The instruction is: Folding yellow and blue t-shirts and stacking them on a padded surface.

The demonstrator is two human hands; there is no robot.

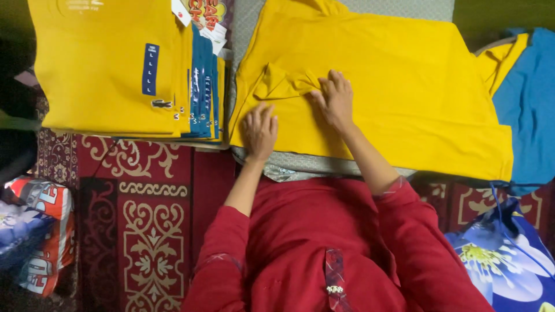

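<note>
A yellow shirt [393, 98] lies spread flat across the upper middle of the frame, on a grey patterned cloth [300, 164] whose edge shows below it. The left hand [260, 130] rests palm down on the shirt's lower left part, fingers spread and released, gripping nothing. The right hand [334, 99], just beside it and a little higher, lies flat with its fingertips pressed against the folded sleeve [283, 84], which is turned in over the shirt's body. In the upper left sits a stack of folded shirts [127, 69], yellow on top with blue ones at its edge. A blue garment [529, 104] lies at the right edge. A red patterned carpet [150, 231] fills the lower left, and a flowered blue bag [503, 260] sits at the lower right.
</note>
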